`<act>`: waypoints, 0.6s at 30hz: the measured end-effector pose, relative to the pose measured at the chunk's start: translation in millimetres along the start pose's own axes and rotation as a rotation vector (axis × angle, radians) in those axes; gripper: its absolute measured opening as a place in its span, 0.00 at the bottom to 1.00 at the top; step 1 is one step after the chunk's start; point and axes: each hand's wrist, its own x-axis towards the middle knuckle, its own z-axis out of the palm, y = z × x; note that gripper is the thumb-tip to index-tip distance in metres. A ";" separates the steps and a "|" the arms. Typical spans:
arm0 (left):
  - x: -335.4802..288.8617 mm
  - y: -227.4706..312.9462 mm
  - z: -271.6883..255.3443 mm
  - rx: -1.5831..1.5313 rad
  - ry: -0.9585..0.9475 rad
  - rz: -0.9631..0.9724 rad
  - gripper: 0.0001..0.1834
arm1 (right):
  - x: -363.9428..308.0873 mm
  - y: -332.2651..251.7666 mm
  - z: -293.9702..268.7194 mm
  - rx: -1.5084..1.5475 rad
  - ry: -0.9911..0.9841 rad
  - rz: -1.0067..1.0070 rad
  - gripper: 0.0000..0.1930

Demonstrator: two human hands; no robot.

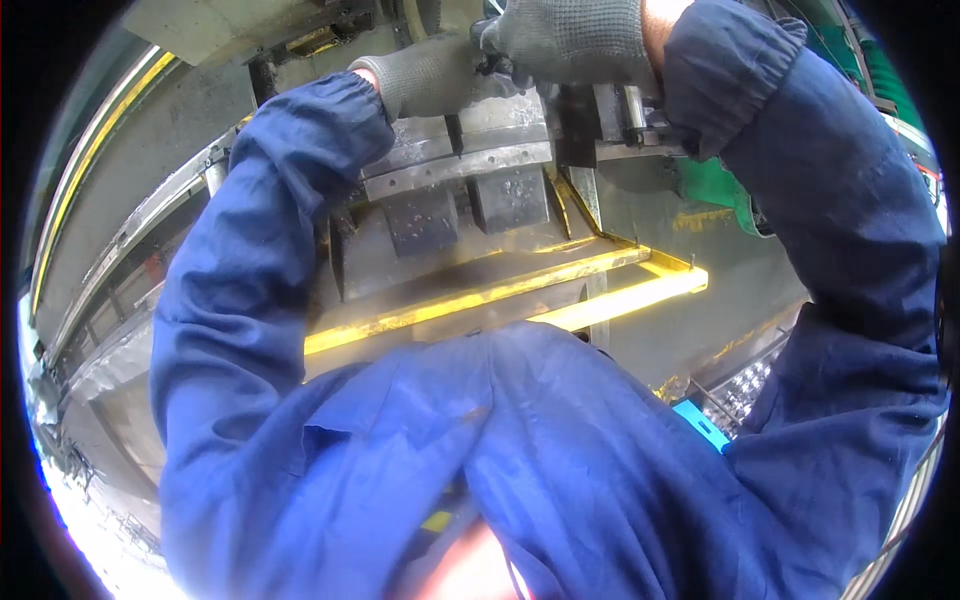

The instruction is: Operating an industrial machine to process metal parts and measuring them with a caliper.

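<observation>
Blue work jacket [560, 430], worn by operator, fills lower frame nearest camera; both sleeves reach up and fwd. L hand [430, 75] and R hand [570, 40], both in grey knit gloves, meet at top ctr., R partly cut off by upper edge. Grip, both hands: fingers curled, but content obscured; cannot tell whether anything is held. Dark area at the fingertips too blurred to ID.

Metal block [500, 115], grey and scuffed, sits directly below the hands, approx. top ctr.; contact w/ gloves not confirmable. Drilled bar [460, 168] runs across its lower front, w/ two dark rectangular blocks [510, 203] beneath. Yellow frame [480, 295], paint worn, lies between block and jacket. Green part [735, 195] is beside R sleeve. Lower R: bright blue flat item [703, 426], near shiny metal pcs. [745, 390]. Yellow-striped rail [95, 160] curves along far L.
</observation>
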 end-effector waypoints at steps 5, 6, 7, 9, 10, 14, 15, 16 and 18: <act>6.2 -9.0 9.4 -0.014 0.043 0.048 0.22 | -12.7 -13.4 -13.1 0.417 -0.005 0.279 0.14; 6.1 -10.2 9.7 -0.002 0.059 0.056 0.21 | -14.8 -16.2 -18.4 0.554 0.011 0.375 0.14; 5.3 -11.4 9.3 0.011 0.075 0.063 0.20 | -14.7 -17.2 -21.6 0.691 0.027 0.469 0.14; 2.8 3.6 0.6 -0.049 0.092 0.055 0.19 | -27.3 4.6 -2.7 0.898 0.083 0.342 0.14; -2.6 15.5 -7.1 -0.109 0.105 0.043 0.18 | -38.1 19.5 10.6 1.104 0.142 0.205 0.15; -14.9 20.4 -8.6 -0.332 0.238 0.053 0.16 | -51.7 24.5 22.6 1.576 0.314 0.033 0.18; -15.5 11.6 1.2 -0.443 0.335 0.103 0.15 | -54.9 12.2 17.7 1.657 0.360 0.180 0.21; -17.0 5.2 8.6 -0.556 0.429 0.163 0.15 | -62.1 -2.2 12.7 1.732 0.407 0.341 0.24; -28.1 -5.5 8.6 -0.572 0.538 0.262 0.14 | -80.0 -27.2 5.5 1.780 0.389 0.561 0.28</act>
